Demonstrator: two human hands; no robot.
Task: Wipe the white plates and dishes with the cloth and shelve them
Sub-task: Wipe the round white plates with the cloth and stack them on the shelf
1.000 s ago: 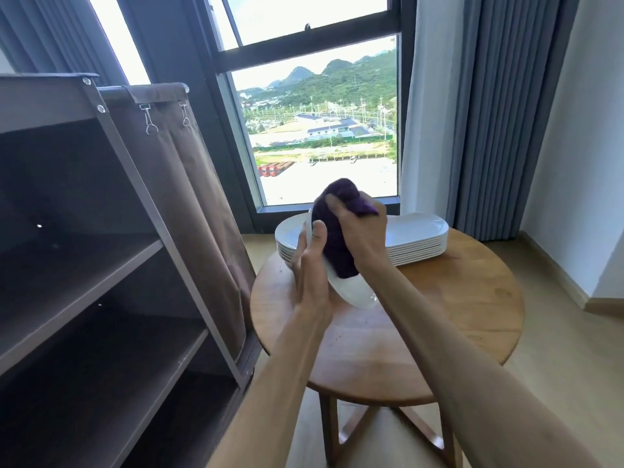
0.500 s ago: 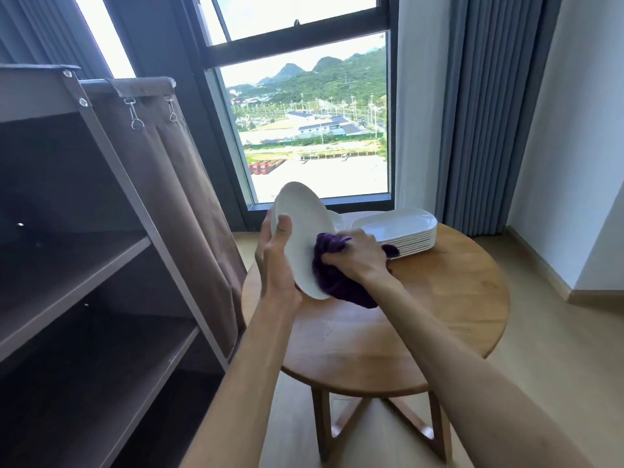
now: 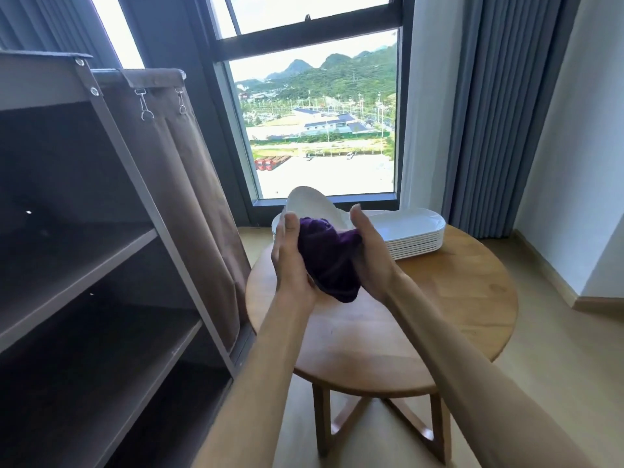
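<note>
A white plate (image 3: 315, 206) stands tilted on edge above the round wooden table (image 3: 439, 298). My left hand (image 3: 288, 265) holds its left rim, thumb on the near side. A bunched purple cloth (image 3: 326, 261) covers the plate's lower near face, and my right hand (image 3: 369, 258) grips the cloth from the right, thumb up. Only the plate's upper part shows above the cloth. A stack of white oblong dishes (image 3: 413, 233) sits at the back of the table. A stack of round white plates (image 3: 275, 226) peeks out behind my left hand.
A dark open shelving unit (image 3: 84, 265) with bare shelves fills the left side, its brown fabric cover (image 3: 189, 184) pulled aside toward the window. Grey curtains (image 3: 489, 113) and a white wall stand to the right. Wood floor surrounds the table.
The cloth has moved from the plate's right side onto its near face, between both hands. The plate has tipped a little lower and my right palm has turned to face left.
</note>
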